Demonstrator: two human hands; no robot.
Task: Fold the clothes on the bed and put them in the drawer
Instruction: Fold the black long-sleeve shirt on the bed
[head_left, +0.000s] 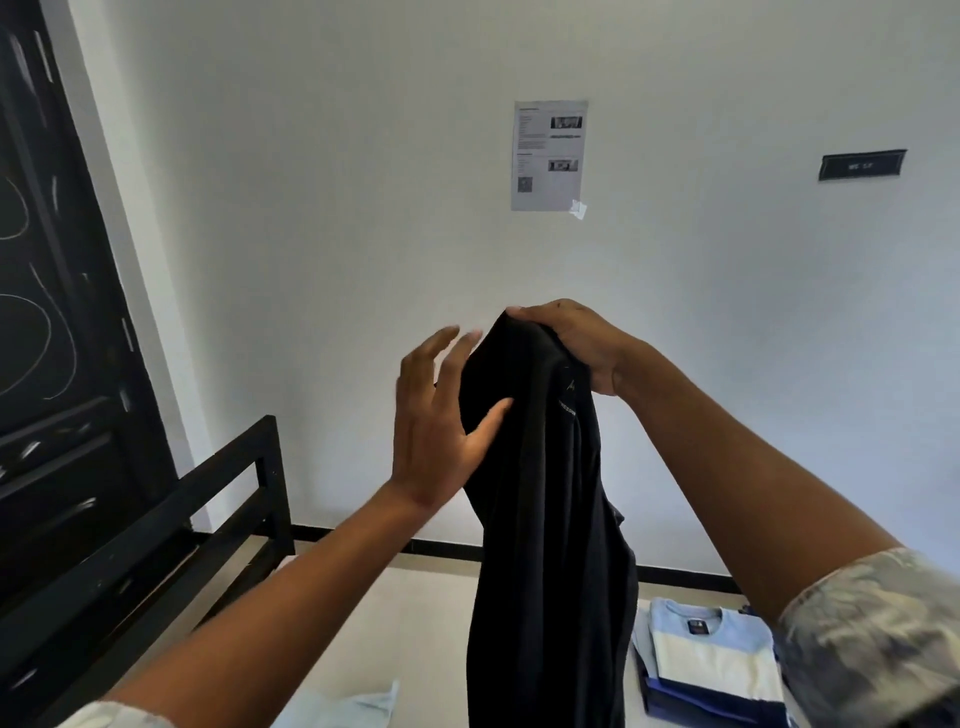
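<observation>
Garment (545, 519) of black cloth hangs mid-air, its top gripped by the right hand (566, 348); the left hand (441, 415), fingers spread, touches its side at 9 o'clock (folded shirts (711, 660) lie at 5 o'clock).

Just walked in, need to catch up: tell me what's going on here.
A person is holding a black garment up over the bed. The right grip clutches its bunched top so it hangs down; the left grip is open, thumb against the cloth. It is not yet folded. A folded pale blue shirt tops a stack on the bed at right.
</observation>
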